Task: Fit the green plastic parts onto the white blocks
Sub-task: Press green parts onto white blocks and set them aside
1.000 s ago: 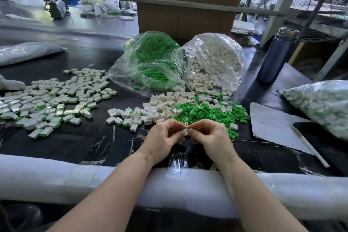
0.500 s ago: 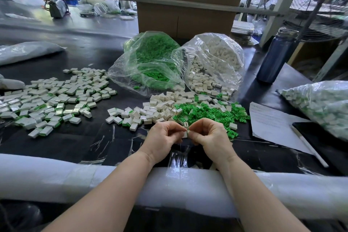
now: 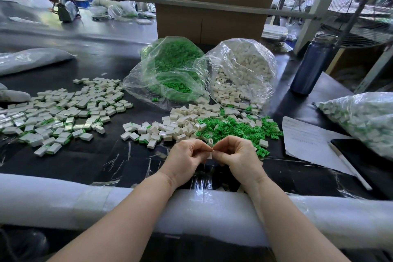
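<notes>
While your wrists rest near the foam-padded table edge (image 3: 63, 202), your left hand (image 3: 187, 160) and right hand (image 3: 238, 156) meet fingertip to fingertip, each grip pinched on one small white block (image 3: 210, 156), likely to steady it for pressing; any green part there is hidden. Loose green parts (image 3: 236, 128) and white blocks (image 3: 180, 122) lie just beyond your knuckles. Fitted pieces (image 3: 63, 112) spread to the left, with bare table between, giving room to set one down.
</notes>
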{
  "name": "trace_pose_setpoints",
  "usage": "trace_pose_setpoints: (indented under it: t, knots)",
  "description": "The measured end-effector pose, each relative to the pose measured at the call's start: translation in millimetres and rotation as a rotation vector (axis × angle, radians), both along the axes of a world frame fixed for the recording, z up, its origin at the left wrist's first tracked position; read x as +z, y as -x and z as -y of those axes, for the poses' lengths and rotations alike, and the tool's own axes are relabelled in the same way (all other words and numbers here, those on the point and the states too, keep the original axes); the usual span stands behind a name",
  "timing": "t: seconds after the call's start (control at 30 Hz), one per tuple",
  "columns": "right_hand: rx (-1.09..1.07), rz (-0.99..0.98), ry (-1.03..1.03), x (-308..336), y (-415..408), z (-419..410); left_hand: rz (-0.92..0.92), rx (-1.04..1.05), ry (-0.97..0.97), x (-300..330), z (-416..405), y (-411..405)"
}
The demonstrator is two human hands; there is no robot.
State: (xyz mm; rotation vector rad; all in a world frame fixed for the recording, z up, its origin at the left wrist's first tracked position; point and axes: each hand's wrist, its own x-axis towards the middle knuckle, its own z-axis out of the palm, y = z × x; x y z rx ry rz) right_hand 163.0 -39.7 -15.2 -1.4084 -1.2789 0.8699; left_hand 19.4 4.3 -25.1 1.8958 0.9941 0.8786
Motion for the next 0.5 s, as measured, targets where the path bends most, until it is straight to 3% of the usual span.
trace_pose_setpoints:
  t: [0.27,0.5]
  knots:
    - [-0.028,-0.045,-0.019,-2.0,-0.5,-0.8,-0.117,0.019,-0.173,-1.3,0.5,0.0]
    - [-0.016,-0.138,0.010,-2.7,0.1,-0.7,-0.042,0.037,-0.072,-1.4,0.0,-0.6]
